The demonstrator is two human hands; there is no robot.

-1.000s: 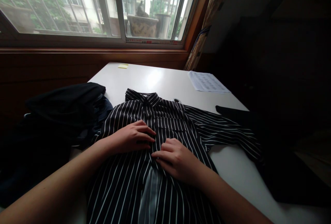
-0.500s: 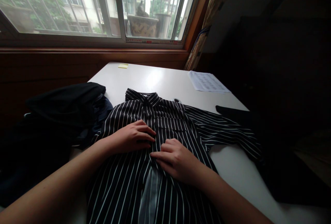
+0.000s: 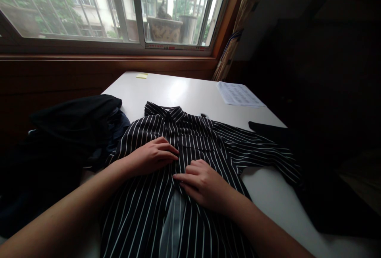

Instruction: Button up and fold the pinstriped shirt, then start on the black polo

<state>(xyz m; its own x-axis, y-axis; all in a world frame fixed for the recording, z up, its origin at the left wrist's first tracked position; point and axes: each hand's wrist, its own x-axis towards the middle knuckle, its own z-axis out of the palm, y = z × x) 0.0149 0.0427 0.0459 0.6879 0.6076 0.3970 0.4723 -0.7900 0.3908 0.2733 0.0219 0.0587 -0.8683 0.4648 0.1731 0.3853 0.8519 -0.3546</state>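
A black shirt with white stripes [image 3: 196, 194] lies front up on the table, its collar [image 3: 165, 111] at the far end. Closed at the chest, the front parts lower down and shows a greyish inner side. My left hand [image 3: 154, 154] is over the placket from the left, fingers together and bent down onto the cloth, its thumb hidden. Just below and to the right, my right hand [image 3: 201, 180] pinches the placket edge between thumb and index finger, the other fingers curled. Any button between the hands is hidden.
Dark clothes [image 3: 77, 123] are heaped on the left, and dark cloth [image 3: 327, 194] hangs over the table's right side. Printed sheets [image 3: 239, 94] and a yellow sticky note [image 3: 142, 76] lie on the white table [image 3: 157, 87]. A barred window [image 3: 175, 8] stands behind.
My left hand's fingers have drawn slightly up and closer together at the placket. The right hand and the shirt stay nearly as they were.
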